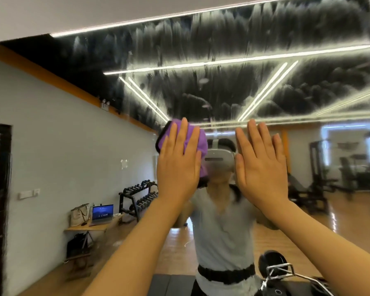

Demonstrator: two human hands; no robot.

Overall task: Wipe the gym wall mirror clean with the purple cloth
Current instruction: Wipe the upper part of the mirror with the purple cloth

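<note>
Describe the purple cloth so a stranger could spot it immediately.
Start at the big wall mirror, smeared with streaks across its upper part. Just below the streaks, the left hand presses flat on the purple cloth. The bare right hand beside it covers nothing.

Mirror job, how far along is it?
Partly done. The mirror reads clear below hand height. In hand: the left hand presses the cloth flat to the glass; the right hand lies open beside it. Left: the smears above.
</note>
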